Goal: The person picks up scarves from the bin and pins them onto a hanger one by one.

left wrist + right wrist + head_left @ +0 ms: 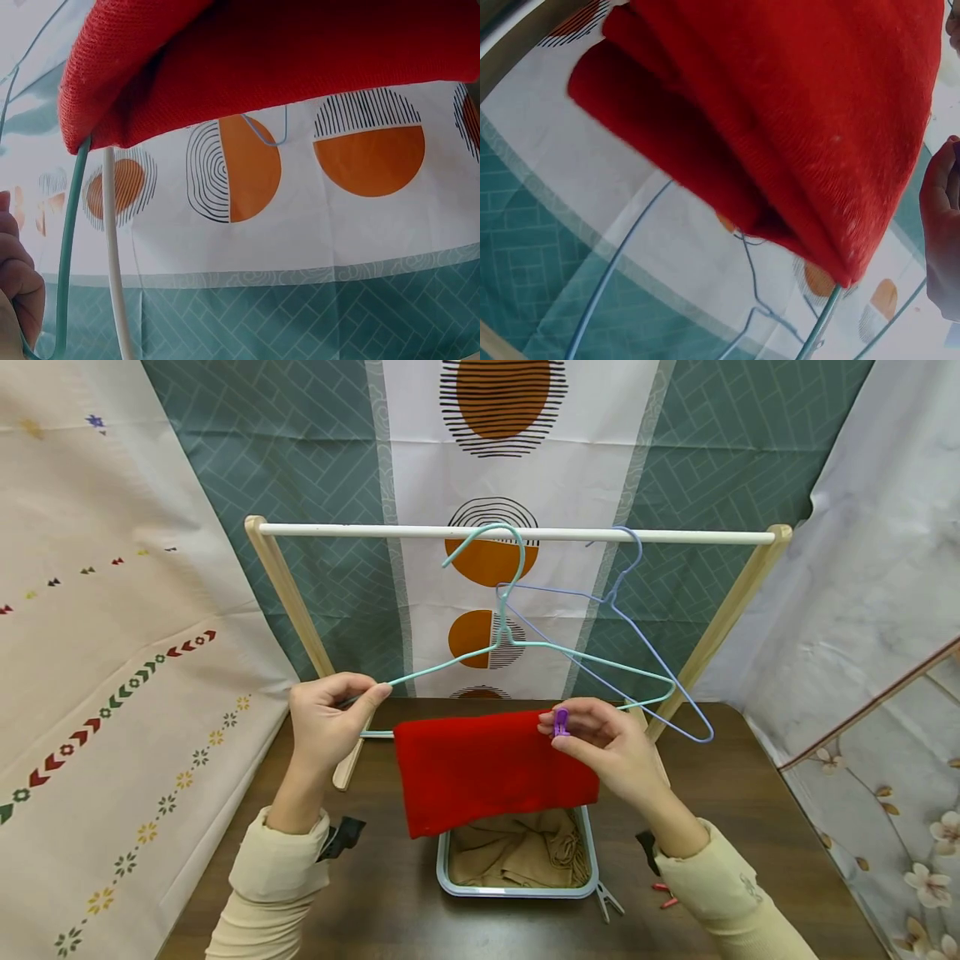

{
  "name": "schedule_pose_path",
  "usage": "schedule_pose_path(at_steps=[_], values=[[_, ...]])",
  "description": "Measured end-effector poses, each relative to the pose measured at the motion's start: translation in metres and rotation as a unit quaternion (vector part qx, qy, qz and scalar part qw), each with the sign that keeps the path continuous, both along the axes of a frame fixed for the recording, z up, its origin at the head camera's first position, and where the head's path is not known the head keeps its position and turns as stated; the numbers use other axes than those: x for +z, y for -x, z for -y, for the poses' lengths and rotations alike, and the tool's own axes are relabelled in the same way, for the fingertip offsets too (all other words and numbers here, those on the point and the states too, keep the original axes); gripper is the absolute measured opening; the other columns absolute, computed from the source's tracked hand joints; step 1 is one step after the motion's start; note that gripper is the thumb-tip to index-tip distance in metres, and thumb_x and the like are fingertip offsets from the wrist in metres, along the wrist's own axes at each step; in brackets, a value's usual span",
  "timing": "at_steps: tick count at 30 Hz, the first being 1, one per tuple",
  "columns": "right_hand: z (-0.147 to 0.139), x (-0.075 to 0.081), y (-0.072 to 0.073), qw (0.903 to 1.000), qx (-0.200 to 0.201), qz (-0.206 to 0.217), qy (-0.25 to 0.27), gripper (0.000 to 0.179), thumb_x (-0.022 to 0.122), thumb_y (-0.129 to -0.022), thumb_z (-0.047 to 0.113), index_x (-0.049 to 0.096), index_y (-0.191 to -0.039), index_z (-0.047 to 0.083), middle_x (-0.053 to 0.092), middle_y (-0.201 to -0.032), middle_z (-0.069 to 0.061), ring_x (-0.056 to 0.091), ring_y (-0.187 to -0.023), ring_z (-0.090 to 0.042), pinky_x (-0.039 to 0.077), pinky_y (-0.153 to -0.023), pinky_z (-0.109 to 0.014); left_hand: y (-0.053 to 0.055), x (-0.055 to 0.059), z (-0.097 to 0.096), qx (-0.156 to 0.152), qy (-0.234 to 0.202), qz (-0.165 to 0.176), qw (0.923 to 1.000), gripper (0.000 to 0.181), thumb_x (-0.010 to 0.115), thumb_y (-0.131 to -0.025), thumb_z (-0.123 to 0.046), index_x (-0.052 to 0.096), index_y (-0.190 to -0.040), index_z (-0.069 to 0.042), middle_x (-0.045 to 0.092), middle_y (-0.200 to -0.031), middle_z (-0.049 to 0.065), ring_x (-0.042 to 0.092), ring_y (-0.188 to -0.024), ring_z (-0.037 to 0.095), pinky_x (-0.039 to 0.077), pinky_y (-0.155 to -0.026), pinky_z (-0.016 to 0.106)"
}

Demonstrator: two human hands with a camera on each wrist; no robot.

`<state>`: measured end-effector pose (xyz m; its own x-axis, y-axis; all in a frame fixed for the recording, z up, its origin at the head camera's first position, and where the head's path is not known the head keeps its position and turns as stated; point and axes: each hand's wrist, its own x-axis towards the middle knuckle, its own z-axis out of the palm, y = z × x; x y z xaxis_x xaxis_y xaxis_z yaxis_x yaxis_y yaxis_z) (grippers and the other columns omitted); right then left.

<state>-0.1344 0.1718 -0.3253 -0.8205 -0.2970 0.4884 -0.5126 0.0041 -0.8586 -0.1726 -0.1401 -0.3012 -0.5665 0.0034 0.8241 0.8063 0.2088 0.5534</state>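
In the middle, we see a fuzzy, ribbed red cloth [487, 768] folded over a thin mint hanger [505, 631]. At left, the left hand [330, 714] pinches the hanger; right of centre, the right hand [603, 743] pinches a tiny purple clip [561, 722], plastic perhaps, though it's small to see.

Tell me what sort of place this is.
Probably a tabletop laundry-hanging setup: a wooden-legged rack, a red cloth draped over a mint hanger, and a basin holding brown cloth.
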Motion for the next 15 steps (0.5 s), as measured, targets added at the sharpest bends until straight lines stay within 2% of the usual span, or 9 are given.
schedule_pose_path(at_steps=[3,7,9,11,15], values=[[0.006,0.004,0.003,0.9998,0.012,0.001,0.016,0.028,0.062,-0.080,-0.009,0.055,-0.107,-0.009,0.064,-0.102,-0.020,0.064,-0.092,-0.023,0.050,-0.077,-0.032,0.000,0.000,-0.002,0.003,0.002,0.003,1.0000,0.014,0.069,-0.064,0.019,0.063,-0.061,0.006,0.058,-0.054,-0.004,0.033,-0.041,0.008,0.027,-0.039,0.017],[0.014,0.008,0.007,0.9997,0.012,-0.007,0.018,0.027,0.063,-0.079,-0.009,0.056,-0.106,-0.008,0.064,-0.101,-0.022,0.063,-0.092,-0.027,0.051,-0.077,-0.032,0.000,-0.002,-0.005,0.003,0.005,0.013,0.9999,0.014,0.068,-0.065,0.019,0.064,-0.062,0.007,0.059,-0.056,-0.006,0.033,-0.042,0.005,0.027,-0.039,0.016],[0.018,0.010,0.009,0.9997,0.011,-0.010,0.017,0.027,0.063,-0.079,-0.008,0.057,-0.105,-0.008,0.064,-0.101,-0.021,0.063,-0.092,-0.029,0.051,-0.078,-0.031,0.001,-0.002,-0.006,0.000,0.004,0.014,0.9999,0.013,0.068,-0.065,0.019,0.063,-0.062,0.007,0.059,-0.058,-0.011,0.034,-0.042,0.003,0.027,-0.039,0.016],[0.021,0.011,0.012,0.9997,0.009,-0.016,0.015,0.026,0.064,-0.079,-0.008,0.058,-0.104,-0.009,0.065,-0.101,-0.015,0.062,-0.090,-0.031,0.050,-0.078,-0.030,0.001,-0.003,-0.007,-0.001,0.004,0.014,0.9999,0.013,0.068,-0.065,0.019,0.063,-0.062,0.007,0.059,-0.058,-0.011,0.035,-0.043,0.002,0.027,-0.039,0.016],[0.027,0.014,0.016,0.9999,0.003,-0.012,0.006,0.027,0.066,-0.077,-0.006,0.059,-0.103,-0.011,0.064,-0.098,-0.007,0.060,-0.087,-0.024,0.050,-0.078,-0.029,0.001,-0.004,-0.009,-0.002,0.003,0.012,0.9999,0.012,0.069,-0.066,0.017,0.063,-0.062,0.007,0.059,-0.058,-0.009,0.035,-0.043,0.004,0.028,-0.039,0.015]])
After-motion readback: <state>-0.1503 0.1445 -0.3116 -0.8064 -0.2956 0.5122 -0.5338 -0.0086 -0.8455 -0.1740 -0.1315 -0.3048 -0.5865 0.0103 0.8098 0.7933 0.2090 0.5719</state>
